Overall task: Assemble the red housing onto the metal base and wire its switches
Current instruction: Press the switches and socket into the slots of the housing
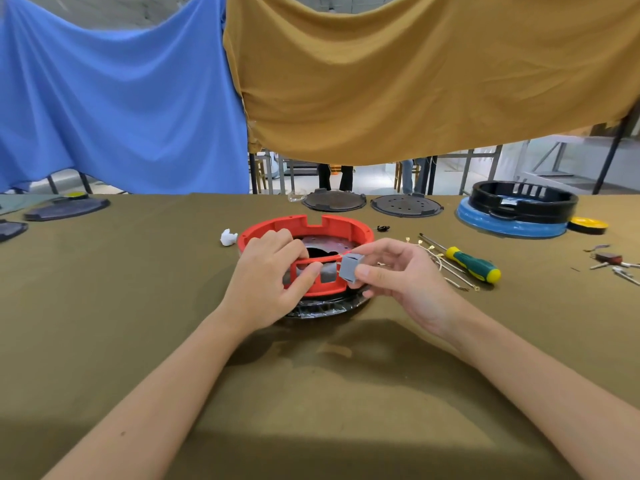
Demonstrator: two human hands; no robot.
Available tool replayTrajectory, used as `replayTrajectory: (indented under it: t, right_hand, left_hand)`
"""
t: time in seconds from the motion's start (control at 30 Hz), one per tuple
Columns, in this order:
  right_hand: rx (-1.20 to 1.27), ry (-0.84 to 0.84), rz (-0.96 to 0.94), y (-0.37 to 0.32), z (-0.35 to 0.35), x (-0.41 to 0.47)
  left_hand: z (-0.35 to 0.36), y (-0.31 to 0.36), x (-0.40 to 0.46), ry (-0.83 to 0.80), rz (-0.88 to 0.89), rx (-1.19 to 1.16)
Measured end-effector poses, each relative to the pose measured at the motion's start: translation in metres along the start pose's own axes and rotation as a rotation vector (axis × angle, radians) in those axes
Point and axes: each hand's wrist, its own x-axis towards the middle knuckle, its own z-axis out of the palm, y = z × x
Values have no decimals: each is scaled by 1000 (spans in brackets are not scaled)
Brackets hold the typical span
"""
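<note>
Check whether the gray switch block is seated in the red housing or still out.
Out: the right hand pinches the gray switch block just outside the red housing.

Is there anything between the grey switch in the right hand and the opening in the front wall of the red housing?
Nothing visible. The right hand pinches the grey switch right beside the opening in the red housing; the left hand grips the wall beside it.

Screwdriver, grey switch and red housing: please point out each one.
screwdriver (472, 264), head view, on its green handle.
grey switch (349, 267), head view, on its front face.
red housing (341, 224), head view, on its far rim.
</note>
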Motion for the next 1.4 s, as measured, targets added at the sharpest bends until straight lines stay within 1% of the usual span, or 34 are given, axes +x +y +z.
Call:
replayTrajectory:
  t: [0.13,0.23,0.7,0.93,1.1,1.23,1.4]
  right_hand:
    - [-86,29,-20,1,3,-1]
    - [-139,22,-30,2,4,-2]
    - [-268,89,-166,12,14,0]
    - [-332,132,-186,14,17,-1]
    - [-433,152,-203,15,20,-1]
    - [-506,204,-237,15,22,-3]
    - [-677,254,-265,13,24,-4]
  left_hand:
    - [-1,1,0,2,-1,-18]
    - [-1,2,0,0,-4,-31]
    - [-2,8,0,-33,15,-5]
    - [1,9,-1,-35,30,18]
    - [1,8,-1,-44,32,24]
    - [1,9,0,-58,37,18]
    - [1,12,-1,-65,40,5]
